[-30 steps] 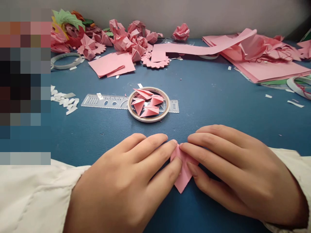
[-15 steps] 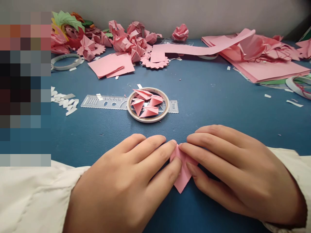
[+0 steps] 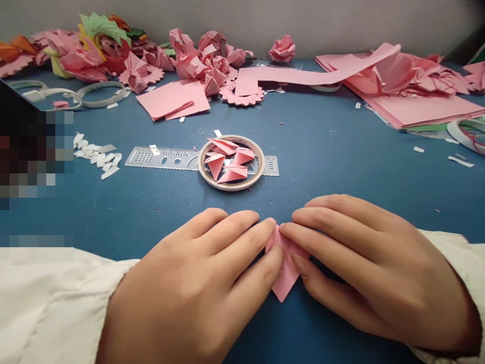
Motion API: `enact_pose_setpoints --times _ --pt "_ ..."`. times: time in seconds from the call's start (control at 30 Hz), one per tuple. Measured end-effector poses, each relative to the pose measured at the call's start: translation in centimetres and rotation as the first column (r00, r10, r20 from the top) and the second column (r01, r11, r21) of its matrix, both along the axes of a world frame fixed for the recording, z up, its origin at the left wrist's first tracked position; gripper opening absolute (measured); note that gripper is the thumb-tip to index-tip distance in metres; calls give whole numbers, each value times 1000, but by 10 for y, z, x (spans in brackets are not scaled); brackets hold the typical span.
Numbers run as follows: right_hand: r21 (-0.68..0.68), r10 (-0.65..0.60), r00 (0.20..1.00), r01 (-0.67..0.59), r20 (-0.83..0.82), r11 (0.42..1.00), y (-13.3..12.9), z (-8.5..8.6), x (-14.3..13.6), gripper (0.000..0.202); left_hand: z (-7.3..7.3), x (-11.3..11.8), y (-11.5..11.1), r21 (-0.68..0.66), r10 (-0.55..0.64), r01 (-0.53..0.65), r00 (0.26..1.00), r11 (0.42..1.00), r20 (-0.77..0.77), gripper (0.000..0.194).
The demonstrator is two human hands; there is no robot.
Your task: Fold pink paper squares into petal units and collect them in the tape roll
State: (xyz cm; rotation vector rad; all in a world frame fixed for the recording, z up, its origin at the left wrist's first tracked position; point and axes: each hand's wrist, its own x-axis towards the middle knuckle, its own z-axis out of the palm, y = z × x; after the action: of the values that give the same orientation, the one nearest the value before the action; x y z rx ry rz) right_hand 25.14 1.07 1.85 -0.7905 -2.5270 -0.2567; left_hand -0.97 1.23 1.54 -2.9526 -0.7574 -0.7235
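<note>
A small pink piece of paper (image 3: 286, 278), its lower corner pointing toward me, is held at the table between both hands. My left hand (image 3: 197, 283) grips its left side with thumb and index finger. On the paper's upper right side, my right hand (image 3: 364, 268) presses with thumb and fingertips. The fingers cover much of the upper part, so its folds are partly hidden. Beyond the hands lies a roll of tape (image 3: 202, 174) with several folded pink paper pieces (image 3: 233, 173) inside its ring. Under the roll is a clear stencil ruler (image 3: 174, 164).
White paper scraps (image 3: 99, 156) lie at the left. Tape rolls (image 3: 102, 94) sit behind them, another tape roll (image 3: 460, 134) at the far right. Crumpled pink paper flowers (image 3: 193, 65), pink sheets (image 3: 424, 108) and a long pink strip (image 3: 295, 77) line the back of the blue table (image 3: 322, 146).
Both hands and the pink paper stay almost in place. The whole view has shifted only very slightly.
</note>
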Motion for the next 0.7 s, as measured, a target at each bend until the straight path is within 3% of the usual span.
enact_pose_setpoints --times 0.33,0.53,0.7 --pt "0 -3 1000 3 -3 1000 2 -2 2 28 -2 -1 0 8 -6 5 1000 1000 14 52" --pt "-14 18 1000 -17 11 1000 -2 -3 6 15 -3 0 -1 0 -7 7 1000 1000 11 49" --pt "-11 13 1000 -13 0 1000 -3 -1 6 19 -2 -1 -3 1 -1 1 1000 1000 0 49"
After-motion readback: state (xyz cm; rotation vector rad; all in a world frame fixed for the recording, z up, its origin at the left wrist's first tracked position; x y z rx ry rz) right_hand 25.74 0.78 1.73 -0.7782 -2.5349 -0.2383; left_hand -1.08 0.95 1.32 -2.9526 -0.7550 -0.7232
